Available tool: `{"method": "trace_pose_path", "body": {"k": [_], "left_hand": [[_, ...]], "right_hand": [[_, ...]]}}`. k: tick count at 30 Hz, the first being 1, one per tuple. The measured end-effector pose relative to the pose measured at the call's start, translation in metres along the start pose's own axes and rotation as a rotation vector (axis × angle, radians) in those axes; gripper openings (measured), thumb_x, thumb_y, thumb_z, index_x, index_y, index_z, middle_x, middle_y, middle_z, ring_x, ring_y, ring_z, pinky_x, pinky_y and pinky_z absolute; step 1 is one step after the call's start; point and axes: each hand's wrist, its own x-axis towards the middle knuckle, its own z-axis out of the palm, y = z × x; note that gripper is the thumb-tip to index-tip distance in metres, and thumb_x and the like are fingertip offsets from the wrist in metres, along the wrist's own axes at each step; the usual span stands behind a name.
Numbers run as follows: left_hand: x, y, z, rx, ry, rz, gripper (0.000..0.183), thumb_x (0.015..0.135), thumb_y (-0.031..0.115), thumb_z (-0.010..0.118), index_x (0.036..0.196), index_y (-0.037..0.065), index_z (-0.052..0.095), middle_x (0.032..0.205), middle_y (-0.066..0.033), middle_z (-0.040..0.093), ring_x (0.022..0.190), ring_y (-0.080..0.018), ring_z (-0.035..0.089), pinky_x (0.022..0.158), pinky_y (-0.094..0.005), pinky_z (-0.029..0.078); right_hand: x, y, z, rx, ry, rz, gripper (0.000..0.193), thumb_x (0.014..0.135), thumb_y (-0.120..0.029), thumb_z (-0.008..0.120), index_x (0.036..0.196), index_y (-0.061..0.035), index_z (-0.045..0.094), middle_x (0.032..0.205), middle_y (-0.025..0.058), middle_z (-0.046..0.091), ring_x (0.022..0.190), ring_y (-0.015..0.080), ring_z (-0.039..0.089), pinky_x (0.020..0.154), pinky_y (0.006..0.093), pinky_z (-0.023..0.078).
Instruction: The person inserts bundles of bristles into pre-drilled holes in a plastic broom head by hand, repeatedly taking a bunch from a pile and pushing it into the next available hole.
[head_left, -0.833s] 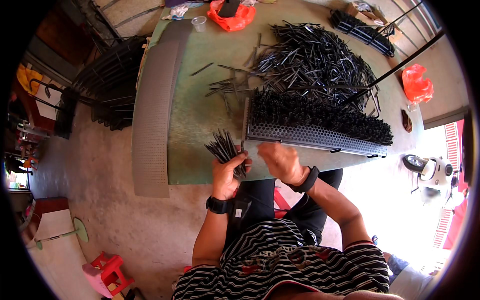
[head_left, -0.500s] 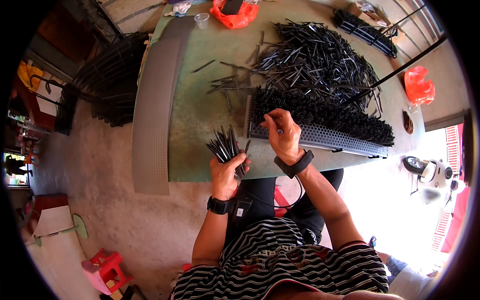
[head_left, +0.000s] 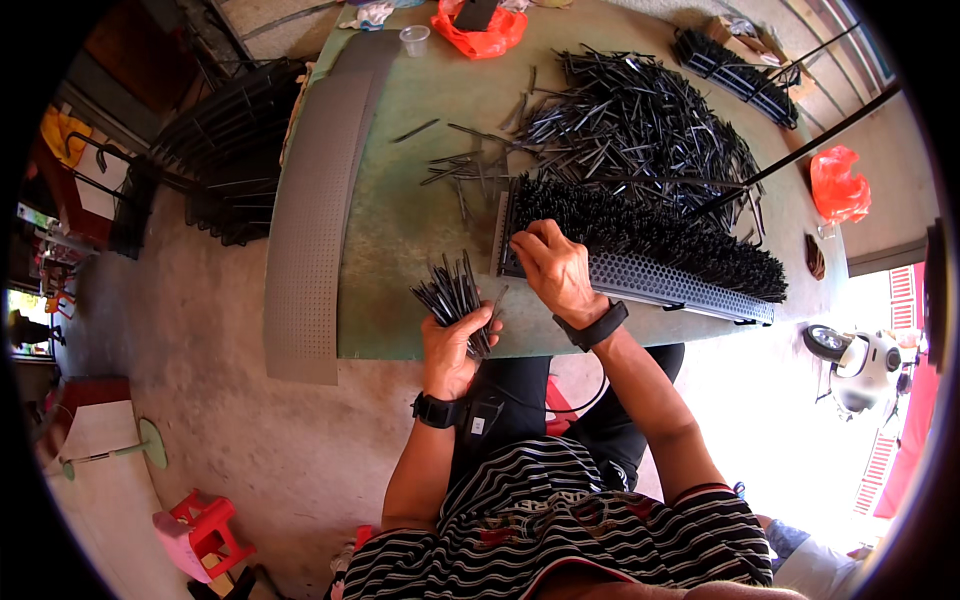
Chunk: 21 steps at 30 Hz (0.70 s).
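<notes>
My left hand [head_left: 456,350] is closed round a bundle of thin black strips [head_left: 448,292], which fan out upward above the table's near edge. My right hand [head_left: 556,270] is pinched at the near left corner of a long perforated metal panel [head_left: 665,284]. Whatever lies between its fingertips is hidden or too small to make out. Black bristle-like tufts [head_left: 640,225] stand densely along the panel's top. Behind it spreads a large heap of loose black strips [head_left: 640,125], with several stray ones to its left.
A flat grey perforated sheet [head_left: 318,220] lies along the left of the green table [head_left: 400,210]. A black rod [head_left: 800,143] slants over the right side. At the back are a clear cup [head_left: 414,41], a red plastic bag [head_left: 480,38] and another bristled panel [head_left: 735,78].
My right hand has shifted slightly left and its fingers have turned down against the panel's left end. My left hand keeps its bundle in nearly the same place.
</notes>
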Motion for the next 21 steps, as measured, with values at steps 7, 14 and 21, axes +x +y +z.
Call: {"method": "trace_pose_path", "body": {"k": [7,14,21], "left_hand": [[0.001,-0.002,0.004,0.015,0.013,-0.007,0.028,0.074,-0.001,0.067,0.1,-0.001,0.057,0.084,-0.0124,0.065,0.061,-0.0225,0.063,0.048,-0.0311,0.05],[0.003,-0.007,0.021,0.045,-0.01,0.011,0.021,0.073,-0.002,0.068,0.092,-0.004,0.059,0.079,-0.0125,0.064,0.06,-0.0219,0.063,0.048,-0.0295,0.05],[0.002,-0.006,0.014,0.04,-0.057,-0.02,0.017,0.073,-0.004,0.066,0.089,-0.003,0.059,0.075,-0.0103,0.062,0.06,-0.0236,0.064,0.048,-0.0302,0.05]], "right_hand": [[-0.014,-0.031,-0.022,0.312,-0.111,0.523,0.026,0.075,-0.021,0.072,0.083,0.0024,0.063,0.067,0.0114,0.062,0.051,0.0178,0.058,0.046,0.0293,0.045],[-0.023,-0.027,-0.031,0.825,0.069,0.891,0.012,0.083,-0.005,0.061,0.087,0.0059,0.06,0.069,0.0079,0.064,0.058,0.0115,0.062,0.051,0.0222,0.049],[-0.008,-0.009,-0.017,0.552,0.387,0.598,0.016,0.082,0.001,0.061,0.092,0.0001,0.049,0.074,0.0074,0.063,0.069,0.0118,0.065,0.056,0.0212,0.05]]}}
